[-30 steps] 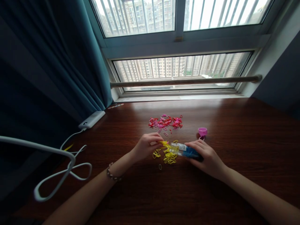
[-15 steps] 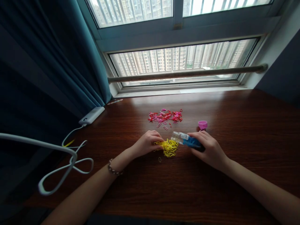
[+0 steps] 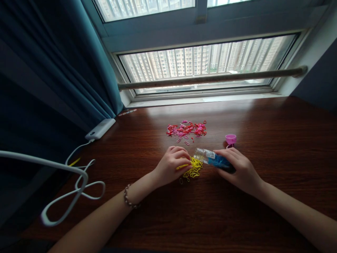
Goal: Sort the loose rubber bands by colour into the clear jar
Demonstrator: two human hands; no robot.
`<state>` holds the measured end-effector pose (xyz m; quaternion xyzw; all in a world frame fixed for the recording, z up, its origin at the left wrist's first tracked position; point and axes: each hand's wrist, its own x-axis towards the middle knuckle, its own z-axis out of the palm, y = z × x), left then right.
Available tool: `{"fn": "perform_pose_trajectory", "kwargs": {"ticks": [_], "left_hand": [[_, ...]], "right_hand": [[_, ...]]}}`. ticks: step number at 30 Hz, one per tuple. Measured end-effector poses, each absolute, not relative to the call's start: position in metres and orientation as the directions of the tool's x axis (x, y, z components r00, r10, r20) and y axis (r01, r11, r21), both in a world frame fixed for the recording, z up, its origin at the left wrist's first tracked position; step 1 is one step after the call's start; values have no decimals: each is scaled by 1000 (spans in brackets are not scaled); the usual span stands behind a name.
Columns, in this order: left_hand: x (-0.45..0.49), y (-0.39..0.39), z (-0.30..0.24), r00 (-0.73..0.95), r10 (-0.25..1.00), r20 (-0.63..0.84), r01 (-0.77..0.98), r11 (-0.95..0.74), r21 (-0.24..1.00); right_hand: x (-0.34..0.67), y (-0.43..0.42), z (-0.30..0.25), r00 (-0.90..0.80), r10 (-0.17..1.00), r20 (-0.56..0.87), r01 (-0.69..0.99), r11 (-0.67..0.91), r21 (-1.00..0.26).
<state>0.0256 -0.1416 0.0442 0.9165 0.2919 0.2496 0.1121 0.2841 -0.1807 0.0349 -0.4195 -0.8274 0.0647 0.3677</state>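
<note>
My right hand [image 3: 240,168] is wrapped round a small clear bottle [image 3: 202,155] that lies tilted, its open mouth pointing left. Blue contents, apparently rubber bands, fill the part near my palm, and a white label shows on the side. Just beyond the mouth, a loose pile of yellow rubber bands [image 3: 195,169] rests on the table. My left hand [image 3: 172,165] reaches over the pile's left side with curled fingers, and yellow bands show between thumb and fingers. One pale band lies below that hand.
Red and pink rubber bands [image 3: 186,130] are scattered farther back on the brown wooden table [image 3: 205,214]. A pink ring-shaped piece [image 3: 231,139] stands behind my right hand. On the left are a white power bank [image 3: 100,129] and a looped white cable [image 3: 85,175]. A window bar [image 3: 210,80] crosses behind.
My left hand has moved right, farther over the yellow bands, covering more of the pile. My right hand keeps the bottle in nearly the same place. The view has shifted slightly.
</note>
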Motion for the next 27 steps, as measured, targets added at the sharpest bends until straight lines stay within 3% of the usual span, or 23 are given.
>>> {"fn": "perform_pose_trajectory", "kwargs": {"ticks": [11, 18, 22, 27], "left_hand": [[24, -136, 33, 660, 698, 278, 559, -704, 439], [24, -137, 35, 618, 720, 315, 540, -681, 494], [23, -139, 41, 579, 761, 291, 482, -608, 631], [21, -140, 43, 460, 876, 146, 399, -350, 847]], "right_hand": [[284, -180, 39, -375, 734, 566, 657, 642, -396], [284, -180, 39, -378, 724, 577, 656, 650, -385], [285, -180, 39, -376, 724, 579, 658, 648, -383], [285, -181, 40, -366, 720, 589, 660, 648, -381]]}}
